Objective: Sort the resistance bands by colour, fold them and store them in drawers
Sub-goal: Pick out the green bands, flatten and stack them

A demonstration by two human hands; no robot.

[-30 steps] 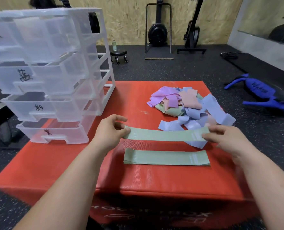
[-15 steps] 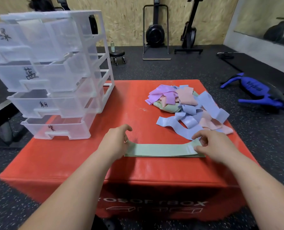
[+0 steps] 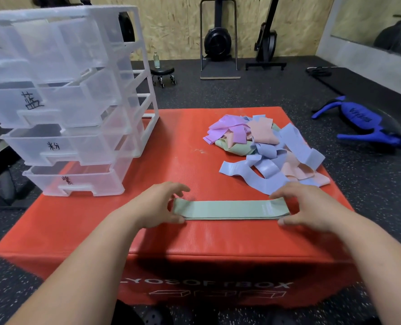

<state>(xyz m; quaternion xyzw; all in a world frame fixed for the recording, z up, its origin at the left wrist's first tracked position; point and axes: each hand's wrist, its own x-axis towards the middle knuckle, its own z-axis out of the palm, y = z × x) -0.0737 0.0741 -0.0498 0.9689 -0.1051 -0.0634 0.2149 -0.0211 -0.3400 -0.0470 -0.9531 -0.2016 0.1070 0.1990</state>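
Sage-green flat bands (image 3: 230, 209) stacked, ribbed red box (image 3: 190, 158)

Left hand (image 3: 157, 205), right hand (image 3: 309, 207) touch green bands (image 3: 227, 209) — atop red box (image 3: 190, 141).

Drawers (image 3: 65, 102) on box (image 3: 171, 242), L rear corner. Band pile (image 3: 265, 148) at R rear. Flat bands (image 3: 230, 209) stacked front centre, running L-R, just in front of pile. L hand (image 3: 154, 205) at stack's L end, R hand (image 3: 309, 207) at R end, both touching it. Stool (image 3: 163, 72) w/ bottle (image 3: 156, 59) on top, on floor behind drawers.
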